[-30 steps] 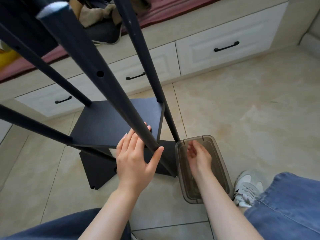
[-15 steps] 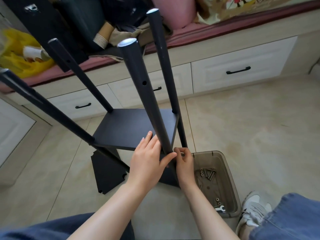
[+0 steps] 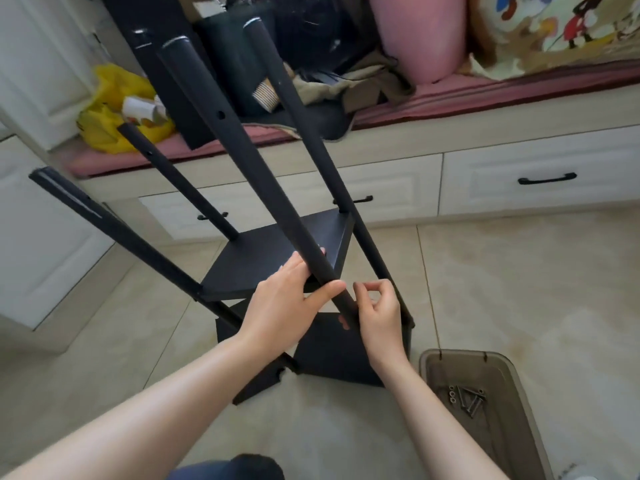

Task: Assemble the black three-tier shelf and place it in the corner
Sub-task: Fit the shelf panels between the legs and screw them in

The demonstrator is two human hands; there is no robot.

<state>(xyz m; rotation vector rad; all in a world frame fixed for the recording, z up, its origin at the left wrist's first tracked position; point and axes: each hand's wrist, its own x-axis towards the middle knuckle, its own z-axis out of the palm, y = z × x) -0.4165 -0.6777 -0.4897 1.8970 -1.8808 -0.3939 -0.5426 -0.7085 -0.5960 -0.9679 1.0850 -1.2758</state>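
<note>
The partly built black shelf stands on the tiled floor, with several black poles rising toward me. My left hand (image 3: 287,306) grips the nearest pole (image 3: 242,154) just above the middle board (image 3: 277,258). My right hand (image 3: 377,313) is right beside that pole, lower down, over the bottom board (image 3: 332,351). Its thumb and forefinger pinch a small screw that the fingers mostly hide. A third black board (image 3: 162,71) leans on the window bench behind.
A smoky plastic box (image 3: 464,355) with several screws (image 3: 465,398) sits on the floor at my right. A white bench with drawers (image 3: 519,181) runs along the back, carrying a yellow bag (image 3: 114,109), clothes and a pink cushion (image 3: 419,36). My knee shows at the bottom edge.
My right hand left the plastic box and came up to the pole beside my left hand, now pinching something small. My view tilted up, so the poles' tops and the bench show.
</note>
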